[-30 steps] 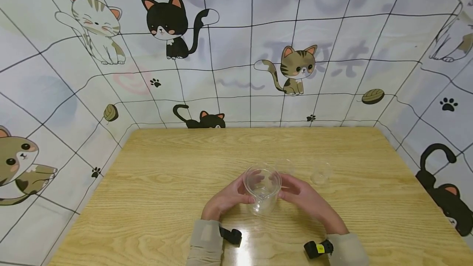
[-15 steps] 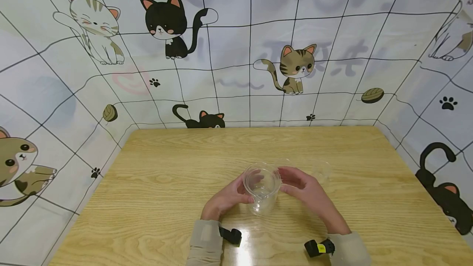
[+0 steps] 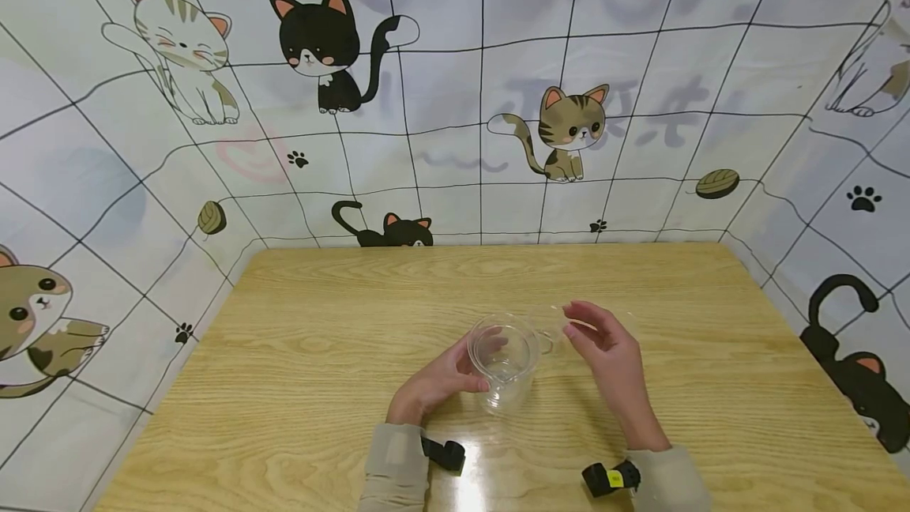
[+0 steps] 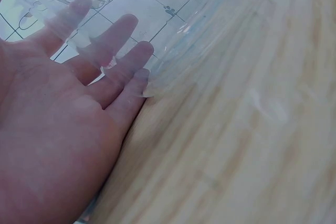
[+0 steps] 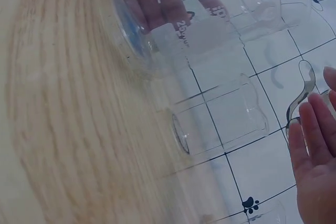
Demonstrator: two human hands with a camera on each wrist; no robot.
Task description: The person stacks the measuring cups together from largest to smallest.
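A clear beaker (image 3: pixel 508 374) with a pouring lip stands on the wooden table (image 3: pixel 341 322). Printed volume marks show on its wall in the right wrist view. My left hand (image 3: pixel 448 376) holds it from the left, thumb at the front and fingers round the back; those fingers show through the glass. To its right, my right hand (image 3: pixel 610 350) is raised with loosely bent fingers, apart from the beaker and holding nothing. Close to its fingertips is a smaller clear beaker (image 5: pixel 220 119). The right hand partly hides another piece of clear glassware (image 5: pixel 270 216).
Cat-printed cloth walls (image 3: pixel 455 141) stand behind the table and at both sides. Black wrist straps with small cameras sit on both forearms, the left camera (image 3: pixel 448 455) and the right camera (image 3: pixel 603 480) low over the table.
My right hand has let go of the large beaker and moved right and away from it, over the smaller glassware. My left hand and the beaker have stayed in place.
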